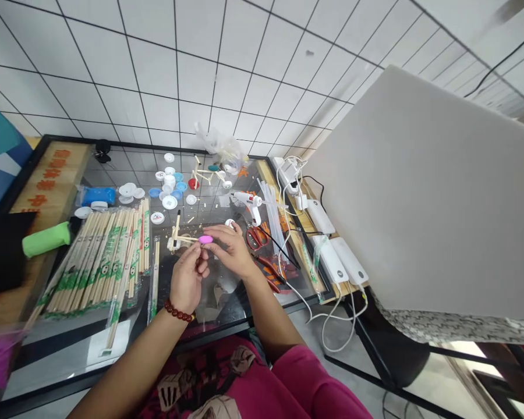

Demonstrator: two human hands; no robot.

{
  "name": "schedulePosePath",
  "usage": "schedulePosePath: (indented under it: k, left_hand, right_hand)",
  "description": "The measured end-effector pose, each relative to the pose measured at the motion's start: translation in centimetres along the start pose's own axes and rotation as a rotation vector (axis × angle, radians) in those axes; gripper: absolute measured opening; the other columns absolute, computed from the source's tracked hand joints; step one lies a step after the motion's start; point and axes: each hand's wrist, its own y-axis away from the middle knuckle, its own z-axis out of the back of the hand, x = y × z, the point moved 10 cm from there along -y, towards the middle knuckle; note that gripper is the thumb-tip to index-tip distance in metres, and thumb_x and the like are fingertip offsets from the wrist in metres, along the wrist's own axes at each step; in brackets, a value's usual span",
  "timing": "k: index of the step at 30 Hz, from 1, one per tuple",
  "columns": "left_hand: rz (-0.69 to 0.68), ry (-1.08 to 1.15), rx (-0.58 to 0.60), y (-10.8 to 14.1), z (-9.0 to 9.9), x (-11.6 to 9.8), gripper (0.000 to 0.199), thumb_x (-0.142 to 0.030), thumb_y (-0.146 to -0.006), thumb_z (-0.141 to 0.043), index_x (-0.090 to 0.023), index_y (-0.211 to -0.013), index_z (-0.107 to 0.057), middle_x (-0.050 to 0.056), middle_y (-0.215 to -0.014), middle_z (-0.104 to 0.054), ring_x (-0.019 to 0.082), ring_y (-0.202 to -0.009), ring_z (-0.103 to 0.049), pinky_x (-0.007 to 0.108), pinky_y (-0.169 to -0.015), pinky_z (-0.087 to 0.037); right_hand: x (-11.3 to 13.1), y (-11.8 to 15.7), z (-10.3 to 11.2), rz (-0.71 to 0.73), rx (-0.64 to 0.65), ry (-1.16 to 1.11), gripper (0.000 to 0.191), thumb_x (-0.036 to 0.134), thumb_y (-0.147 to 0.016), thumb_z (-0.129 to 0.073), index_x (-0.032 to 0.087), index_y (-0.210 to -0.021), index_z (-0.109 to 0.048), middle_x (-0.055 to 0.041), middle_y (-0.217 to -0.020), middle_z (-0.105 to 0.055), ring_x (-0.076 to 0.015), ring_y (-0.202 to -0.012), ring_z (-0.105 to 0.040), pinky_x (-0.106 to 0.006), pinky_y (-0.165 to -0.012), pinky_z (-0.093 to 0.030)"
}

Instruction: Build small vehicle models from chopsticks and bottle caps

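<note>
Both hands meet over the glass table. My left hand [187,279], with a beaded bracelet at the wrist, is closed, its fingertips pinching the lower edge of a bright pink oval piece [205,239] that looks like soft clay. From the other side, my right hand [230,251] has its thumb and fingers closed on the same piece. Just left of it stands a small frame of wooden sticks [178,234] with a white base; a pale stick runs from it towards the pink oval. Whether they are joined is hidden by the fingers.
Many wrapped chopsticks [100,259] lie left, beside a green roll [46,239] and blue packet [98,196]. Bottle caps [169,202] and another stick model [203,174] sit behind. A glue gun [250,201], scissors [257,237], pliers [268,269] and cables lie right.
</note>
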Motion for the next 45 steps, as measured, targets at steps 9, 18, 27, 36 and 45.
schedulePosePath:
  k: [9,18,27,36,45]
  left_hand:
    - [-0.141,-0.366,0.097,3.5,-0.1,-0.4,0.043,-0.028,-0.076,-0.073,-0.024,-0.119,-0.069,0.0,-0.09,-0.06,0.008,-0.06,-0.046,0.022,-0.054,-0.04]
    - [-0.703,-1.135,0.099,4.8,-2.2,-5.4,0.05,-0.027,-0.088,-0.06,-0.019,-0.137,-0.058,0.008,-0.096,-0.067,0.018,-0.074,-0.06,0.03,-0.075,-0.049]
    - [-0.69,-1.715,-0.046,1.7,-3.8,-6.1,0.052,-0.033,-0.095,-0.047,-0.01,-0.14,-0.054,0.013,-0.074,-0.073,0.025,-0.058,-0.064,0.029,-0.055,-0.039]
    - [-0.667,-1.79,-0.061,0.8,-3.6,-5.7,0.044,-0.033,-0.097,-0.043,-0.014,-0.133,-0.062,0.016,-0.088,-0.076,0.027,-0.067,-0.069,0.03,-0.059,-0.042]
    - [-0.72,-1.628,-0.052,0.7,-3.4,-5.9,0.039,-0.028,-0.094,-0.046,-0.018,-0.127,-0.066,0.012,-0.08,-0.075,0.026,-0.068,-0.067,0.029,-0.061,-0.042]
  right_hand:
    - [-2.1,0.5,0.9,-0.057,0.029,0.018,0.041,0.031,-0.095,-0.059,0.032,-0.136,-0.06,-0.0056,-0.138,-0.065,-0.0223,-0.131,-0.057,-0.05,-0.12,-0.019]
    - [-1.5,2.0,1.4,-0.05,-0.12,0.092,0.036,0.025,-0.099,-0.051,0.03,-0.134,-0.062,-0.0049,-0.136,-0.066,-0.0208,-0.128,-0.058,-0.047,-0.118,-0.022]
    - [-0.4,0.2,0.3,0.018,-0.017,0.091,0.028,0.028,-0.098,-0.056,0.032,-0.124,-0.067,-0.0031,-0.135,-0.067,-0.0209,-0.129,-0.056,-0.046,-0.118,-0.021]
    - [-0.3,0.2,0.2,0.025,-0.019,0.087,0.024,0.025,-0.099,-0.055,0.03,-0.118,-0.069,-0.0033,-0.13,-0.069,-0.0203,-0.125,-0.059,-0.046,-0.118,-0.016]
    - [-0.2,0.3,-0.1,0.03,-0.021,0.165,0.026,0.025,-0.099,-0.053,0.031,-0.119,-0.068,-0.0035,-0.132,-0.068,-0.0215,-0.126,-0.057,-0.047,-0.12,-0.011]
